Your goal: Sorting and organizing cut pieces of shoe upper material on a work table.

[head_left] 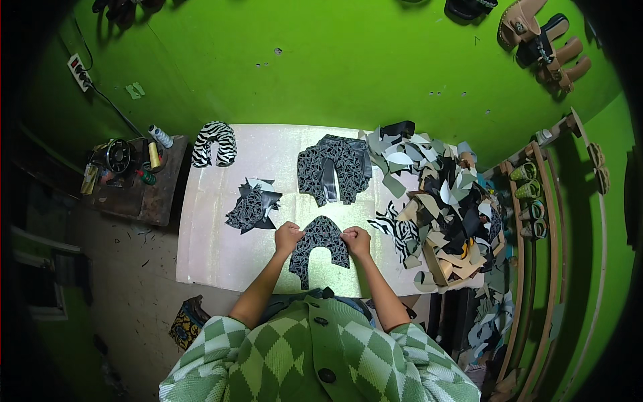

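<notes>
Near the front of the pale table (pixel 221 221), my two hands hold an arch-shaped piece of black-and-grey patterned material (pixel 321 232), its opening toward me. My left hand (pixel 288 237) pinches its left edge, and my right hand (pixel 357 239) pinches the right edge. Beyond it lies a stack of similar arch-shaped pieces (pixel 315 167), with shiny black material showing among them. To the left of my left hand rests a smaller pile of pointed pieces (pixel 249 206), some patterned, some plain black.
Zebra-striped arch-shaped pieces (pixel 214 144) lie at the far left corner. A heap of offcuts (pixel 449 201) covers the table's right side, with a zebra-striped scrap (pixel 396 228) at its edge. A small side table (pixel 144 194) holds thread spools. Sandals (pixel 529 181) sit on a wooden rack at right.
</notes>
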Demonstrator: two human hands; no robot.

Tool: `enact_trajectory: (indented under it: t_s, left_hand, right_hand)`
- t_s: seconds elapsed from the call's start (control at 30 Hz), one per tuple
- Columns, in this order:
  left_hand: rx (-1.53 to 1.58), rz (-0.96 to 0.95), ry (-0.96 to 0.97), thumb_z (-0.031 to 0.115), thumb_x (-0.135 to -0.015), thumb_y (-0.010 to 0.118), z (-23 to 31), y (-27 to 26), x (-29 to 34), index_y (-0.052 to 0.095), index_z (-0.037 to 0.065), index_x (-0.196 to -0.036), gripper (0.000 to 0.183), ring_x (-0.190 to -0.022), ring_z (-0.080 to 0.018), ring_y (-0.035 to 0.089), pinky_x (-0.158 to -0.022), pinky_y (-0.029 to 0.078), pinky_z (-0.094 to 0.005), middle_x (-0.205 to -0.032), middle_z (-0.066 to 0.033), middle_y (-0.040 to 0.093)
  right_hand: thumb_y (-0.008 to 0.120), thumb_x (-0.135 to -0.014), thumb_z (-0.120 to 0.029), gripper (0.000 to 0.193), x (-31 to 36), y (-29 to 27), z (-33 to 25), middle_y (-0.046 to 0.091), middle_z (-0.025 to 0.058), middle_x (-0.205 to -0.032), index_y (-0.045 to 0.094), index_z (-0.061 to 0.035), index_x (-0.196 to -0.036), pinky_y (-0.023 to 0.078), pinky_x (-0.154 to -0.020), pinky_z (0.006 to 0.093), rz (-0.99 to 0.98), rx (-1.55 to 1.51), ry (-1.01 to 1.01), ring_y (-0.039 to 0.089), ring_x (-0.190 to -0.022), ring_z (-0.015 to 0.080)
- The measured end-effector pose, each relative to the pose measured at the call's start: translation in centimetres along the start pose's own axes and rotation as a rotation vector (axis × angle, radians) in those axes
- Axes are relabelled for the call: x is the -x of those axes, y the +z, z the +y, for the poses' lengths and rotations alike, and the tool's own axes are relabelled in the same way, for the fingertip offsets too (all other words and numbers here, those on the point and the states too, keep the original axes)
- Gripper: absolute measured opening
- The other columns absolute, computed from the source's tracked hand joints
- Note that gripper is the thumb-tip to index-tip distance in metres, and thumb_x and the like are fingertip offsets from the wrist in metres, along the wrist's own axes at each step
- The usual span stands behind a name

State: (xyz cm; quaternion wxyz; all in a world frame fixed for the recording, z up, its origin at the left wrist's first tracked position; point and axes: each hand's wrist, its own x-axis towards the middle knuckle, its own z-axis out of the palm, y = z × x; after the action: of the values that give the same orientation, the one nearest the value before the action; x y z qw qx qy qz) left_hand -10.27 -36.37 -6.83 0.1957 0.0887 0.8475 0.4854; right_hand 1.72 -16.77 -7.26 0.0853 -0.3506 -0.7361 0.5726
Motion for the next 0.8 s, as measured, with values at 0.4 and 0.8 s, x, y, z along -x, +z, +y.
enact_trajectory:
  t_s: [0.4,0.8]
  left_hand:
    - [-0.250,0.015,-0.106,0.030,-0.063,0.077,1.5,-1.2,0.6,0.059,0.008,-0.085,0.035,-0.067,-0.0195,0.063,-0.058,0.047,-0.0324,-0.074,-0.0042,0.066]
    - [-0.269,0.006,-0.164,0.029,-0.062,0.077,1.5,-1.2,0.4,0.058,0.008,-0.085,0.036,-0.070,-0.0199,0.063,-0.061,0.047,-0.0334,-0.074,-0.0034,0.067]
  right_hand:
    - [0.072,-0.066,-0.005,0.013,0.1,0.0,-1.0,0.058,0.0021,-0.061,0.062,-0.0002,-0.072,0.043,-0.052,0.0210,0.034,0.127,-0.023,0.050,-0.054,0.0063]
    - [0.074,-0.065,-0.009,0.016,0.0,0.1,-0.9,0.059,0.0051,-0.060,0.062,-0.0016,-0.073,0.045,-0.054,0.0236,0.068,0.235,-0.058,0.054,-0.054,0.0101]
